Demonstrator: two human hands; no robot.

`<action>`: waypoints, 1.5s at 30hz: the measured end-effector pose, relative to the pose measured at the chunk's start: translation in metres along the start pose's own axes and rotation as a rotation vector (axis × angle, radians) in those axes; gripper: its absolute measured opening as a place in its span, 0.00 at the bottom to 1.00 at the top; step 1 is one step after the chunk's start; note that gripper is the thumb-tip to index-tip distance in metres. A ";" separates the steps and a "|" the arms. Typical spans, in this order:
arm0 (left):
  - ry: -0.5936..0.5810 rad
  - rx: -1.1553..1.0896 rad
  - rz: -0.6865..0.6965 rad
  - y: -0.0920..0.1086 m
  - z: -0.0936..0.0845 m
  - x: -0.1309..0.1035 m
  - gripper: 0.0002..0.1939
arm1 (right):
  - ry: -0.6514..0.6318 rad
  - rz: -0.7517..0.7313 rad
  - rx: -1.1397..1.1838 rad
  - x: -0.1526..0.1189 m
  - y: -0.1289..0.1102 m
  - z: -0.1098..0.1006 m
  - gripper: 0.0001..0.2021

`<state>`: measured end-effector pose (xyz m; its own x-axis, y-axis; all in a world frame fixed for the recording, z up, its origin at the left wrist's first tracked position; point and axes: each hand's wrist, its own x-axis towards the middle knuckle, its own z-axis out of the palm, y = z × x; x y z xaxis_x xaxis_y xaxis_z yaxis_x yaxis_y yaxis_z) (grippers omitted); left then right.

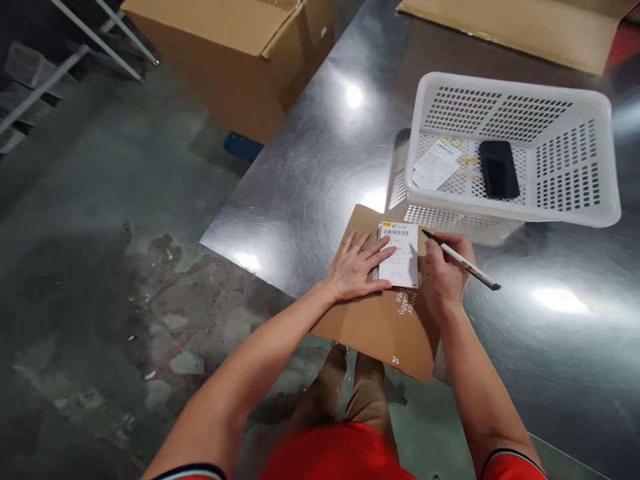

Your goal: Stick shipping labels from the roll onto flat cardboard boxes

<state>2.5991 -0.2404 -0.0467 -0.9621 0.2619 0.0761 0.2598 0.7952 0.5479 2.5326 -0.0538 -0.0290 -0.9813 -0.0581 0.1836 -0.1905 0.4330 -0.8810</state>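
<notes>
Steel table, cardboard and slips, with white basket.
Table: brushed metal, glare-spotted, its edge above a stained grey floor; carton beyond the left edge, rack at upper left, second carton at the far side. Basket: perforated plastic, on the table; contents, black phone, loose labels, yellow bits too small to identify. Cardboard: brown, white-lettered, overhanging the near edge; slips stacked on it, barcode uppermost. Left hand: flat, fingers spread over cardboard and slips, grasping nothing. Right hand: grasping pen, black tip just beside the slips.
</notes>
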 end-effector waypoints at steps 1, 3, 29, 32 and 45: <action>-0.001 -0.013 0.001 0.000 -0.001 0.000 0.37 | 0.020 0.003 0.017 0.004 0.002 0.001 0.08; 0.000 -0.025 -0.004 -0.001 -0.001 0.000 0.34 | 0.034 -0.010 0.013 0.009 0.003 0.003 0.07; 0.008 0.023 -0.007 -0.008 0.004 0.000 0.35 | -0.378 -0.244 -0.266 -0.026 -0.012 0.013 0.07; 0.010 0.028 -0.004 -0.009 0.005 0.000 0.34 | -0.376 -0.284 -0.247 -0.026 -0.013 0.014 0.06; 0.020 0.076 0.008 -0.011 0.007 -0.001 0.35 | -0.345 -0.348 -0.252 -0.026 -0.010 0.015 0.05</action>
<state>2.5977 -0.2456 -0.0588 -0.9612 0.2581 0.0974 0.2725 0.8326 0.4823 2.5592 -0.0698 -0.0312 -0.8218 -0.5098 0.2545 -0.5346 0.5351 -0.6542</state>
